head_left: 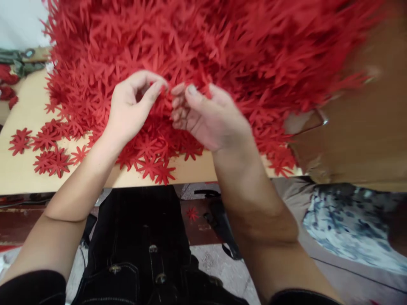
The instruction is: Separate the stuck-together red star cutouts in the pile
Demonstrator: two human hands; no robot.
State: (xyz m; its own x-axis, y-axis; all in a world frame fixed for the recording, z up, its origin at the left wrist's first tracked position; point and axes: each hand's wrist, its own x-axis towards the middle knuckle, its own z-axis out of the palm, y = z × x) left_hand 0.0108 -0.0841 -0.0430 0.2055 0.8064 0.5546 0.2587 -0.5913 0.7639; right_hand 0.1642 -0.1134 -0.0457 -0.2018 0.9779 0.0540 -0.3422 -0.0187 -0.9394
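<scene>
A large heap of red flower-shaped cutouts (178,55) with narrow petals fills the table in front of me. My left hand (127,103) is over the front of the heap, thumb and index finger pinched together at a bit of red, seemingly one of the cutouts. Close beside it, my right hand (216,116) is turned palm inward with its fingers curled and the thumb near the index finger. Red shows by that thumb, but I cannot tell whether it is held or lies behind. The fingertips of both hands nearly meet.
Loose cutouts (52,161) lie at the left on the pale tabletop (19,173). A cardboard box (359,140) stands at the right. Below it is blue-and-white patterned cloth (346,228). One red cutout (192,213) lies below the table edge.
</scene>
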